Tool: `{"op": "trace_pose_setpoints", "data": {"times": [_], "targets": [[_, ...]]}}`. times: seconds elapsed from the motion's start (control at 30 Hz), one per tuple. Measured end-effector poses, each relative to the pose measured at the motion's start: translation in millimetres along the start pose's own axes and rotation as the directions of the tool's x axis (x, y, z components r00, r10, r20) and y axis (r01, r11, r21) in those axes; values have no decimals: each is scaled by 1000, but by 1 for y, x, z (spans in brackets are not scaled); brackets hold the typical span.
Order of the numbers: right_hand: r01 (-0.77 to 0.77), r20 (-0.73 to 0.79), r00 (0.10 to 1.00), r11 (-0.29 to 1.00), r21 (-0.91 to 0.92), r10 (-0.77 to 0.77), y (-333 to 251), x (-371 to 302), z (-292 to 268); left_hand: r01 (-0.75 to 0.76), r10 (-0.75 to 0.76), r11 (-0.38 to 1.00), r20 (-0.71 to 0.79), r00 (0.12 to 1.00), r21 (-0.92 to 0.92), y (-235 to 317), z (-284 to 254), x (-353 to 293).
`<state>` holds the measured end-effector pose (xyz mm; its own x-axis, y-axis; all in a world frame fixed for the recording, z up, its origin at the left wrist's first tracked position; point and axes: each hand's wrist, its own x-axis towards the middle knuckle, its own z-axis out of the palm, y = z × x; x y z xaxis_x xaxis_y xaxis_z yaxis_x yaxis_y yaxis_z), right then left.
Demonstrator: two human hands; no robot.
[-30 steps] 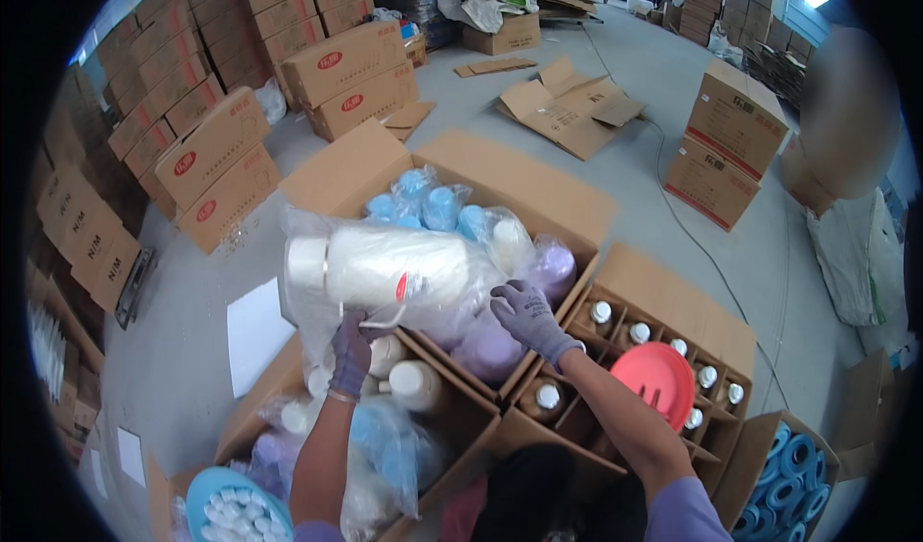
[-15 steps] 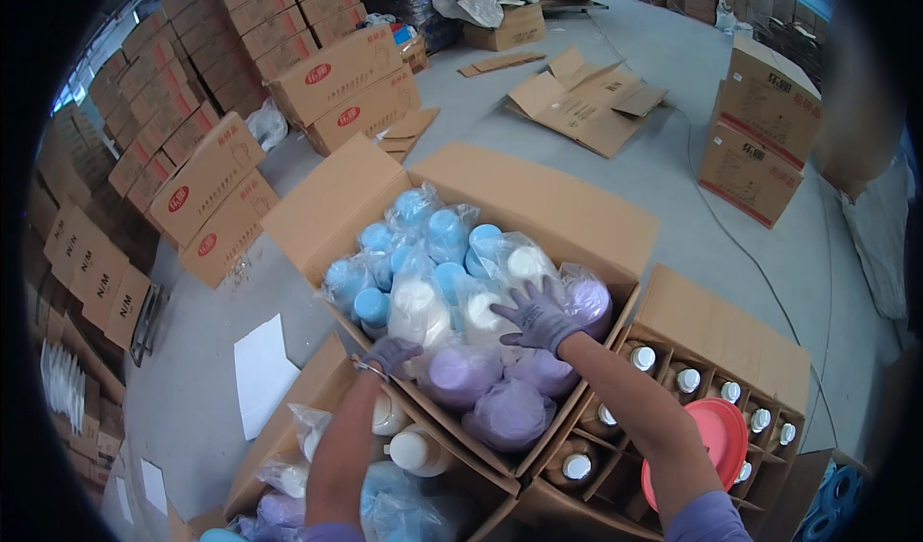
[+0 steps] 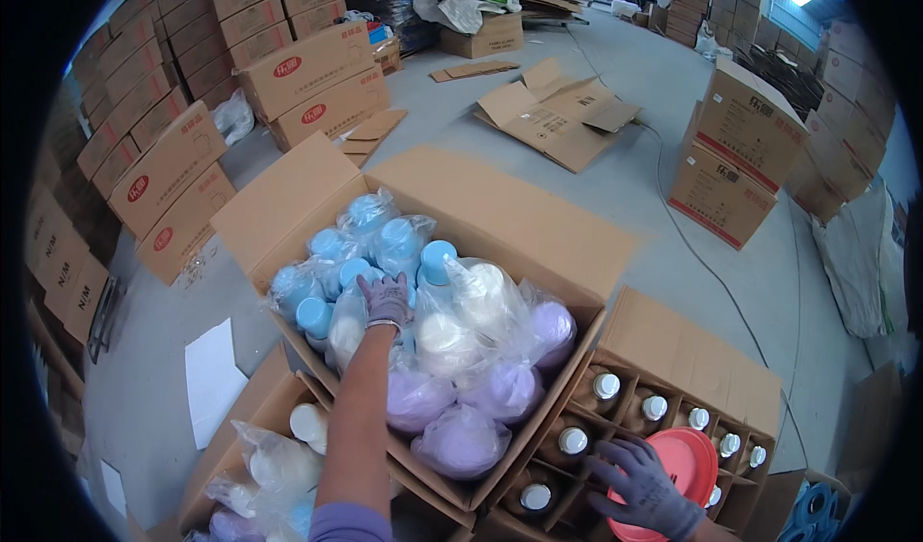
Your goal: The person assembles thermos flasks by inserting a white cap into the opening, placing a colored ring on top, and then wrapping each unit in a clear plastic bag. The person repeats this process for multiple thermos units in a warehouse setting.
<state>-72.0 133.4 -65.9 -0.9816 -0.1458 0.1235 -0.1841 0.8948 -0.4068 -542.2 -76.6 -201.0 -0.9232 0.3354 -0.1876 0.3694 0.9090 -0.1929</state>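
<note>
My left hand, in a grey-purple glove, lies with spread fingers on plastic-wrapped bottles in the large open carton. Around it are blue-capped bottles, white bottles and purple ones, all in clear bags. My right hand, gloved alike, is over the near left rim of a red round dish, fingers apart; whether it touches the dish is hard to tell. The dish lies on a divided carton of brown bottles with silver-white caps.
At lower left, another open carton contains bagged bottles. A box at lower right has blue rings. Flattened cardboard, a cable and white sheets lie on the floor. Stacked cartons stand around.
My right hand has left the wrapped bottles and come down right to the red dish. My left hand has moved from the carton's near left edge farther in over the bottles.
</note>
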Motion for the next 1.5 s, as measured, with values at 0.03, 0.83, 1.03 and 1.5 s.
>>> {"op": "trace_pose_setpoints", "data": {"times": [0.03, 0.83, 1.03, 1.5], "targets": [[-84, 6, 996, 996, 11, 83, 5, -25, 3, -25, 25, 1000, 3, 1000, -3, -6, -17, -9], [-470, -409, 421, 581, 665, 809, -97, -201, -87, -770, 247, 33, -741, 624, -637, 93, -123, -590], [360, -172, 298, 57, 931, 939, -73, -242, -31, -602, 377, 53, -542, 751, -797, 80, -118, -598], [39, -232, 866, 403, 914, 443, -110, -242, -22, -624, 684, 453, -201, 701, -637, 247, -79, -410]]}}
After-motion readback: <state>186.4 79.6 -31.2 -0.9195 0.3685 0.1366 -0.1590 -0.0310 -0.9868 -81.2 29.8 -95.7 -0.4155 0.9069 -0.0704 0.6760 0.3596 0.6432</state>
